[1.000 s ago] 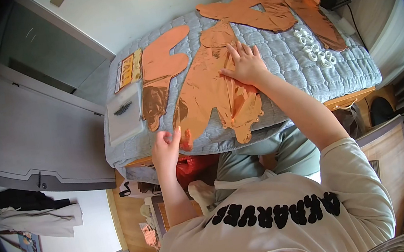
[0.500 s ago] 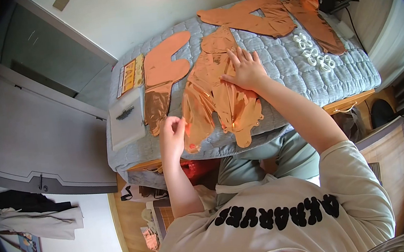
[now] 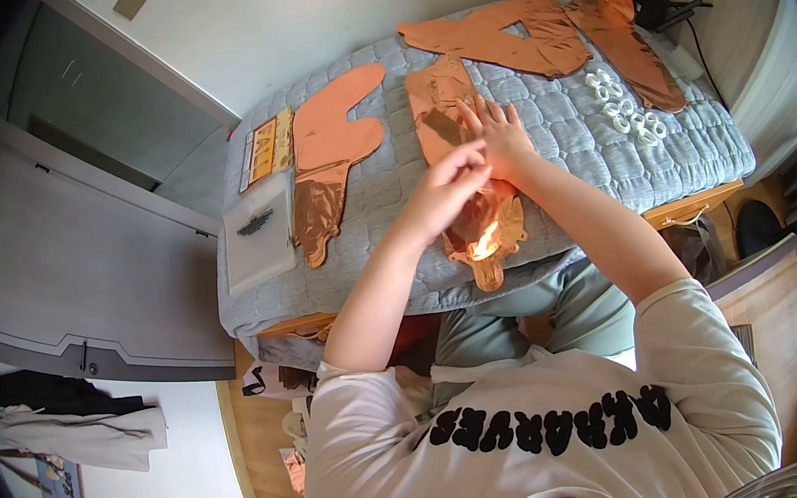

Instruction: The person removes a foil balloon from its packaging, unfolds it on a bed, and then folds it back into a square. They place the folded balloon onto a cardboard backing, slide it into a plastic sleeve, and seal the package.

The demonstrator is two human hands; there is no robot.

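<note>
An orange-copper foil balloon, uninflated, lies lengthwise on the grey quilted bed cover before me, folded into a narrow strip. My right hand presses on its middle with fingers spread. Beside it, my left hand has crossed over the foil, thumb and fingers closed on what looks like its folded edge. The hands partly hide the grip and the foil's middle. Toward me, the balloon's shiny lower end with a rounded tab reaches the bed's near edge.
Another flat foil balloon lies to the left, beside a printed card and a clear plastic sleeve with dark thin pieces. More foil shapes lie at the back right, near several white rings and dark cables.
My left hand has moved from the foil's lower left corner up and right to my right hand. The left part of the balloon is now folded over. My right hand stays nearly in place.
</note>
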